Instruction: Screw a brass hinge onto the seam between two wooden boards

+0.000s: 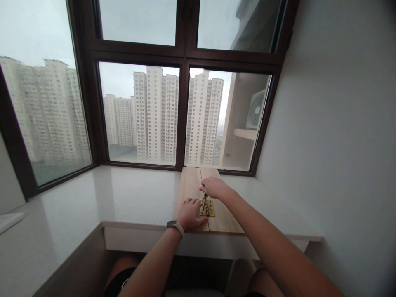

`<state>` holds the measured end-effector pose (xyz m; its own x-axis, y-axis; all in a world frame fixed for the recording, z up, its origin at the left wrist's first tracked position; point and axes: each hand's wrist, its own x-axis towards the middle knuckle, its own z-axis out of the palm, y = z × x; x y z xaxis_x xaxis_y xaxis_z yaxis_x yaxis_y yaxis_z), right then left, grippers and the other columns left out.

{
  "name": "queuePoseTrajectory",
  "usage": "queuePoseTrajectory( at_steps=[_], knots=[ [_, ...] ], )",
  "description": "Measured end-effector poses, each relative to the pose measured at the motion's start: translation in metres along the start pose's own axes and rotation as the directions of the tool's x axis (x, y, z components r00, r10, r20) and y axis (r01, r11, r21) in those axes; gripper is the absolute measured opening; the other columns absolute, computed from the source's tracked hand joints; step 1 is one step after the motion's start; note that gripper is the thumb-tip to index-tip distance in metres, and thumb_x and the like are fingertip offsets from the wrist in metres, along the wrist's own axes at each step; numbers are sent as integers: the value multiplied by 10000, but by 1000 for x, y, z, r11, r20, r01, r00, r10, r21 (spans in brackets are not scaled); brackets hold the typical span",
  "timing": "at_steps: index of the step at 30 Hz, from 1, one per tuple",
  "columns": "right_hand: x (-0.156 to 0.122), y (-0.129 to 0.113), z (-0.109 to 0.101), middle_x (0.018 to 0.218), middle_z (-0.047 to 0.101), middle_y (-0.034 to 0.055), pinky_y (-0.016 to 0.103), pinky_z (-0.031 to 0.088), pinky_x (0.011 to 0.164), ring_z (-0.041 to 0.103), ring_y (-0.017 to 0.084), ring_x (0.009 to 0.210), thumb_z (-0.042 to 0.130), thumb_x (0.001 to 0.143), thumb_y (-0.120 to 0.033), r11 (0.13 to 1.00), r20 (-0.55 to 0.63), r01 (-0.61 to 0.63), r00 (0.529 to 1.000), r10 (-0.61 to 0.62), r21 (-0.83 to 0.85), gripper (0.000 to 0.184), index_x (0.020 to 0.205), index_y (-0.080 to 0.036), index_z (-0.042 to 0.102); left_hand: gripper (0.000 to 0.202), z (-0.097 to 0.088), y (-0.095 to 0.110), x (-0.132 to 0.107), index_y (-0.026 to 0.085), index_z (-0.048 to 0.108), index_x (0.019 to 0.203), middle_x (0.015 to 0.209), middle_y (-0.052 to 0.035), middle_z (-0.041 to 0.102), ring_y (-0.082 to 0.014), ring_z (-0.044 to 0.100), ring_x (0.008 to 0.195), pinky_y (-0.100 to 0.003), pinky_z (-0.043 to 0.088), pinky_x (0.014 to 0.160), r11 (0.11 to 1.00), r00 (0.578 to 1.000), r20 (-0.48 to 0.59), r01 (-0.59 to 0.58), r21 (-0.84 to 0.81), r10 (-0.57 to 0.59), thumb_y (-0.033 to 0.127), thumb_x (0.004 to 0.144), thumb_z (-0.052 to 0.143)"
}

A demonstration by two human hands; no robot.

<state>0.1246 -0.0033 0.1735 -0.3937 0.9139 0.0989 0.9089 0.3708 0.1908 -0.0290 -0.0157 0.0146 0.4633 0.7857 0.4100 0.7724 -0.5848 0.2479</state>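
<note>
A brass-coloured hinge (211, 208) lies opened flat across the seam between two pale wooden boards (190, 185). My left hand (189, 213) rests on the left board with fingers spread, its thumb by the hinge's near edge and fingertips by its left side. Above the hinge, my right hand (213, 187) is closed around a slim tool (205, 195) that looks like a screwdriver. Its thin shaft points down at the hinge's left leaf. My fingers hide the handle, and the screws are too small to make out clearly.
The boards lie side by side on a white windowsill counter (139, 194), reaching from its front edge to the brown window frame (182, 123). A white wall (324, 123) stands to the right. At the far left is a white flat object (10, 220).
</note>
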Motion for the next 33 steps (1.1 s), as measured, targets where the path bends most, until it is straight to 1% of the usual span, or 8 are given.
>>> queuePoseTrajectory(
  at_steps=[4, 7, 9, 13, 19, 24, 29, 33],
  knots=[
    [-2, -1, 1, 1173, 666, 152, 311, 455, 793, 659, 253, 1014, 553, 949, -456, 999, 13, 24, 1000, -25, 32, 337, 1145, -199, 646, 723, 0, 0, 0, 271, 515, 1339, 1320, -93, 585, -352, 479, 1226, -485, 360, 1052, 1000, 1000, 4, 4, 6, -4, 715, 777, 612],
    [-4, -1, 1, 1225, 612, 166, 300, 448, 783, 654, 231, 979, 547, 952, -361, 996, 16, 55, 998, -56, 70, 307, 1197, -182, 597, 731, 0, -1, 0, 270, 512, 1347, 1313, -89, 591, -349, 481, 1221, -479, 360, 1053, 1000, 1000, -6, 6, 5, -6, 715, 776, 616],
    [-4, -1, 0, 1193, 617, 156, 282, 434, 754, 646, 219, 963, 553, 939, -281, 993, 27, 73, 997, -76, 88, 243, 1151, -175, 605, 737, 1, -1, 0, 268, 509, 1353, 1316, -89, 590, -347, 477, 1225, -476, 360, 1053, 1000, 1000, -3, 6, 7, -6, 715, 776, 616],
    [-3, 2, 0, 1081, 660, 98, 247, 391, 702, 631, 196, 945, 650, 860, -192, 988, 20, 119, 992, -122, 103, 98, 958, -188, 642, 732, 1, -1, 0, 273, 502, 1357, 1329, -90, 582, -344, 470, 1236, -475, 356, 1052, 1000, 1000, 5, 7, 14, -7, 711, 781, 611],
    [-1, 5, 2, 1010, 705, 43, 232, 365, 700, 630, 174, 942, 690, 810, -137, 986, -51, 122, 992, -117, 114, 156, 940, -210, 646, 726, 2, -1, 0, 270, 507, 1348, 1312, -92, 592, -348, 475, 1226, -475, 364, 1039, 1000, 1000, -2, 6, 10, -6, 706, 779, 613],
    [-2, 2, 2, 1022, 717, 64, 242, 378, 698, 642, 181, 926, 677, 862, -239, 992, -36, 94, 995, -92, 85, 71, 926, -207, 670, 742, 1, 0, 0, 272, 496, 1366, 1315, -97, 593, -355, 477, 1227, -482, 363, 1041, 1000, 1000, 0, 9, -1, -9, 705, 775, 616],
    [-4, -1, 1, 1030, 730, 100, 271, 411, 776, 651, 211, 973, 583, 951, -419, 998, -67, 33, 997, -29, 57, 244, 972, -202, 694, 718, -2, 2, 0, 272, 506, 1345, 1322, -100, 586, -356, 473, 1238, -485, 355, 1052, 1000, 1000, 12, 14, 6, -14, 702, 780, 612],
    [-5, -2, 2, 1042, 718, 100, 274, 414, 794, 645, 215, 993, 560, 964, -465, 997, -34, 26, 999, -24, 67, 290, 986, -212, 698, 703, -2, 3, 0, 269, 517, 1327, 1304, -91, 598, -348, 481, 1224, -478, 365, 1045, 1000, 1000, 3, 9, 7, -9, 697, 779, 621]
  ],
)
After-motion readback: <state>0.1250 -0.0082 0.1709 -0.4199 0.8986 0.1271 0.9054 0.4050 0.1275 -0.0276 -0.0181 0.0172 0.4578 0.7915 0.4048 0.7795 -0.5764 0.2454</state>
